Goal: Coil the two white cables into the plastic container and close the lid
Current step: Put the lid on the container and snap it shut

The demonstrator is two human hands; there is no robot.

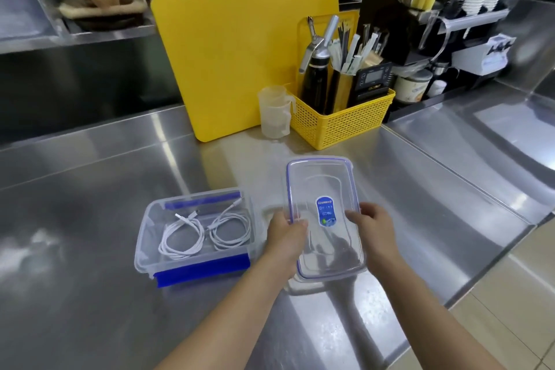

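Note:
A clear plastic container with blue side clips stands open on the steel counter, left of my hands. Two white cables lie coiled inside it, one on the left and one on the right. The clear lid, edged in blue and bearing a blue sticker, is held above the counter to the right of the container. My left hand grips the lid's left edge. My right hand grips its right edge.
A yellow cutting board leans at the back. Beside it stand a clear measuring cup and a yellow basket holding a black bottle, straws and a scale. The counter's edge drops to a tiled floor on the right.

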